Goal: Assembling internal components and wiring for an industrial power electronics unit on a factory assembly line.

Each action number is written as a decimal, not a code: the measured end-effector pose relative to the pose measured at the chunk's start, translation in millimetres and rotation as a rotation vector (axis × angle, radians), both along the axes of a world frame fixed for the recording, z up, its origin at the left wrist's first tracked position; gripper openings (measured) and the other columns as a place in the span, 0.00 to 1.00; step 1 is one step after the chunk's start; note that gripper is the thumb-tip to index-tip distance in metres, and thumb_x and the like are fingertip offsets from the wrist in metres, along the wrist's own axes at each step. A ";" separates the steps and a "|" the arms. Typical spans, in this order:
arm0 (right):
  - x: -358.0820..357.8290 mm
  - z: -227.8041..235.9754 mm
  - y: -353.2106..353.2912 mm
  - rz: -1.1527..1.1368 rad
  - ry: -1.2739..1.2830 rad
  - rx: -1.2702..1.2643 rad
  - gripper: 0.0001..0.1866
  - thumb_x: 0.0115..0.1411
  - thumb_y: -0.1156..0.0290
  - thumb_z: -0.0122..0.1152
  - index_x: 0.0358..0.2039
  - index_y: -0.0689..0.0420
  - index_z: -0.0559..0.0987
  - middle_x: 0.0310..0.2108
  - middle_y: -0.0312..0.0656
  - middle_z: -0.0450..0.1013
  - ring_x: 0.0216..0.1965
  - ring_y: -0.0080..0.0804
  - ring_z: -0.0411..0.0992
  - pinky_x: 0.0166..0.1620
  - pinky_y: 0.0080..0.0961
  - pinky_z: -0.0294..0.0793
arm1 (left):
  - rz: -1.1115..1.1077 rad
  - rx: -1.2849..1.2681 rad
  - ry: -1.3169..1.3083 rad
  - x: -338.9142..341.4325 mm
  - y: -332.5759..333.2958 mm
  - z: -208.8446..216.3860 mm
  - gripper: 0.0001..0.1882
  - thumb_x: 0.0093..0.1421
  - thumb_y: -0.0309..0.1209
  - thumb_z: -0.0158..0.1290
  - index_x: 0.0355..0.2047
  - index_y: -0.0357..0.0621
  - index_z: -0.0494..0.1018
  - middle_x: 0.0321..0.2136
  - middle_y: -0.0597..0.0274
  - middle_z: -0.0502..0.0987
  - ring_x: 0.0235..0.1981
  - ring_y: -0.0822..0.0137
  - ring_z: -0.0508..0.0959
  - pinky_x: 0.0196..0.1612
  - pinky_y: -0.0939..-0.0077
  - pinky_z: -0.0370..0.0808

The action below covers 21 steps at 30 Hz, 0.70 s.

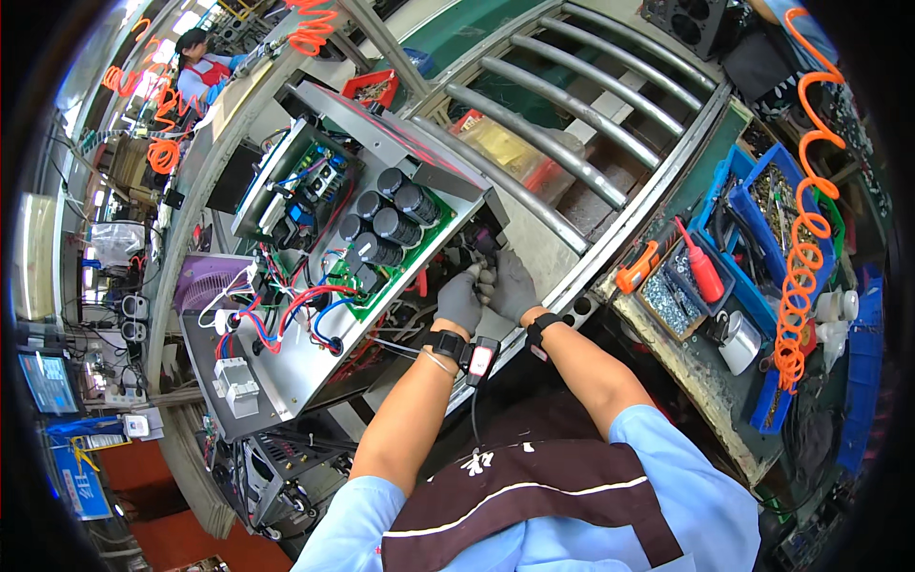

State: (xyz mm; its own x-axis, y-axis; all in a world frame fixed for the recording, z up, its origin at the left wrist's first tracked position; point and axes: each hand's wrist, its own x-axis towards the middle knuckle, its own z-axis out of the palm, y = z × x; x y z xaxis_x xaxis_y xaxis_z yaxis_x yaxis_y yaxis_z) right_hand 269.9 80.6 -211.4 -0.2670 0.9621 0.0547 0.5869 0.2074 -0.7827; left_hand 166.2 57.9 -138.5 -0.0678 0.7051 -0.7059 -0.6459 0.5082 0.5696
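Note:
A metal chassis (276, 377) with exposed electronics lies tilted in front of me, to the left. On it a green circuit board (427, 238) carries several large black capacitors (397, 229). Both my hands wear grey gloves and meet at the chassis's right end, beside a small dark part (486, 240). My left hand (460, 303) has its fingers curled in and pressed together. Close against it, my right hand (515, 288) is closed too, its fingertips turned toward the left hand. Whatever lies between the fingers is too small and hidden to name.
A roller conveyor (543, 143) runs beyond the chassis. On the right bench stand a tray of screws (670, 297), a red bottle (705, 273), an orange-handled tool (637, 268) and blue bins (762, 191). A coiled orange air hose (796, 286) hangs there. Another person (198, 71) sits far left.

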 end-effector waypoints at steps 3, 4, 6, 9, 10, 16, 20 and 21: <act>-8.2 -11.8 -0.4 0.008 0.263 -0.286 0.25 0.44 0.68 0.61 0.44 0.56 0.65 0.37 0.47 0.67 0.38 0.46 0.68 0.37 0.36 0.71 | 0.003 0.018 0.033 1.0 1.4 -0.9 0.06 0.62 0.28 0.41 0.37 0.44 0.68 0.21 0.67 0.69 0.19 0.73 0.65 0.21 0.81 0.60; -8.7 -14.3 -4.1 0.012 0.264 -0.291 0.25 0.44 0.68 0.61 0.44 0.56 0.65 0.37 0.47 0.67 0.38 0.46 0.68 0.37 0.36 0.71 | 0.008 -0.013 0.036 2.3 3.0 -1.4 0.06 0.61 0.28 0.43 0.36 0.44 0.68 0.20 0.67 0.70 0.18 0.74 0.66 0.21 0.81 0.60; -4.7 -5.7 -13.6 -0.051 0.271 -0.251 0.22 0.47 0.77 0.55 0.45 0.55 0.65 0.36 0.42 0.68 0.34 0.39 0.70 0.33 0.34 0.71 | 0.013 -0.051 0.033 13.4 7.0 8.2 0.05 0.61 0.29 0.44 0.35 0.44 0.69 0.20 0.67 0.70 0.18 0.74 0.66 0.21 0.82 0.60; 6.1 -21.3 -21.2 -0.029 0.331 -0.235 0.27 0.47 0.74 0.58 0.48 0.55 0.61 0.36 0.46 0.70 0.32 0.42 0.72 0.36 0.29 0.72 | -0.192 0.039 0.324 35.8 9.1 10.7 0.07 0.58 0.29 0.46 0.33 0.39 0.72 0.19 0.62 0.73 0.15 0.72 0.70 0.18 0.81 0.62; 15.4 -22.3 -24.9 -0.103 0.783 -0.683 0.27 0.47 0.77 0.57 0.48 0.57 0.60 0.35 0.43 0.70 0.33 0.32 0.70 0.37 0.21 0.70 | -0.203 0.042 0.305 39.5 13.6 10.6 0.07 0.58 0.29 0.46 0.33 0.39 0.72 0.19 0.62 0.73 0.15 0.72 0.70 0.18 0.81 0.62; 65.0 -22.0 -52.9 -0.248 0.524 -0.771 0.20 0.52 0.64 0.59 0.39 0.63 0.67 0.30 0.47 0.69 0.30 0.35 0.68 0.34 0.31 0.68 | -0.348 0.172 0.140 91.3 80.5 10.4 0.17 0.61 0.34 0.44 0.46 0.37 0.65 0.35 0.51 0.72 0.32 0.63 0.76 0.38 0.70 0.76; 102.1 48.0 -45.7 -0.294 0.676 -0.959 0.15 0.52 0.69 0.53 0.40 0.61 0.67 0.19 0.40 0.66 0.17 0.25 0.65 0.18 0.23 0.63 | -0.307 0.105 0.129 102.2 85.4 -13.8 0.21 0.63 0.36 0.43 0.51 0.36 0.60 0.42 0.51 0.68 0.38 0.60 0.75 0.48 0.68 0.73; 108.0 55.2 -47.6 -0.255 0.623 -0.975 0.16 0.51 0.69 0.53 0.40 0.60 0.67 0.19 0.39 0.65 0.14 0.24 0.62 0.16 0.21 0.61 | -0.304 0.175 0.067 98.4 75.8 -19.0 0.20 0.63 0.36 0.43 0.50 0.36 0.61 0.41 0.51 0.69 0.38 0.60 0.75 0.47 0.68 0.74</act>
